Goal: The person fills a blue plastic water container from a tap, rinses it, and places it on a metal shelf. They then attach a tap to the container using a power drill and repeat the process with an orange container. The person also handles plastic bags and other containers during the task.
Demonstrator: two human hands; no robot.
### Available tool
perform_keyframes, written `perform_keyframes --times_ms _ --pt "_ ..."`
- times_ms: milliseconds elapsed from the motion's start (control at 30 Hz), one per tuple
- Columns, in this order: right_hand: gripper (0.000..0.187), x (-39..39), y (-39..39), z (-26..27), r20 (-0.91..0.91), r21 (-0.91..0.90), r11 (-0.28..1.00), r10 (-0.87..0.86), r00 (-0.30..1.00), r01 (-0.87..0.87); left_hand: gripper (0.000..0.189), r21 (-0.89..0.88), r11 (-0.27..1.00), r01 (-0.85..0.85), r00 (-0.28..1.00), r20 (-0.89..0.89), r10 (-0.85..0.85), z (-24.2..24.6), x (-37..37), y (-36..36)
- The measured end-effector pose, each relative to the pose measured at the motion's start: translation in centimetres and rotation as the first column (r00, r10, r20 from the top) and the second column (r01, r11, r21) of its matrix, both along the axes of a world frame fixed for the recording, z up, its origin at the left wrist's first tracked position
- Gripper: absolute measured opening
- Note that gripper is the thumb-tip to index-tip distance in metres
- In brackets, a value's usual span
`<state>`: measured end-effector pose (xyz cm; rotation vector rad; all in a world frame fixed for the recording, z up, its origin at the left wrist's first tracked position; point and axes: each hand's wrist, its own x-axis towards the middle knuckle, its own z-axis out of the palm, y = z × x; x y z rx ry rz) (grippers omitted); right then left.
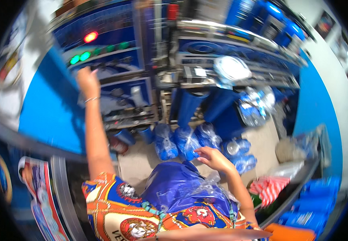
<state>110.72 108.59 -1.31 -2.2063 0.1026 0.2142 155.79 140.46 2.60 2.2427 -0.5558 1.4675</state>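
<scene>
My left hand (88, 83) is stretched far forward to the blue control panel (116, 64), below a row of green indicator lights (85, 56) and one red light (91, 37). Motion blur hides whether its fingers touch a switch or grip anything. A thin bracelet (91, 99) circles that wrist. Lower down, my right hand (213, 159) hovers with bent, parted fingers and nothing in it. Beneath and beyond it stand several blue containers wrapped in clear plastic (187, 143). A purple apron (174, 183) covers my front.
A metal shelf (270, 81) crosses ahead, with a round white object (233, 68) on it. Plastic-wrapped bottles (253, 110) hang or stand below its right part. At right lie a red-and-white striped bag (270, 189) and blue containers (309, 208). A dark counter edge (65, 186) runs along my left.
</scene>
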Motion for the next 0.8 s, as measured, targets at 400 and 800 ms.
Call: perform_keyframes --times_ms 400,800 --pt "0.037 -10.6 -6.3 -1.8 -0.006 0.003 0.927 -0.375 0.927 0.375 0.024 -0.409 0.911 0.054 0.995 -0.053 -0.082 -0.8 -8.0 -10.4" --pt "0.036 -42.5 -17.7 -5.6 0.011 0.218 0.102 -0.995 0.102 0.971 0.026 -0.318 -0.379 0.869 -0.479 -0.732 -0.484 -2.1 -52.2 -52.7"
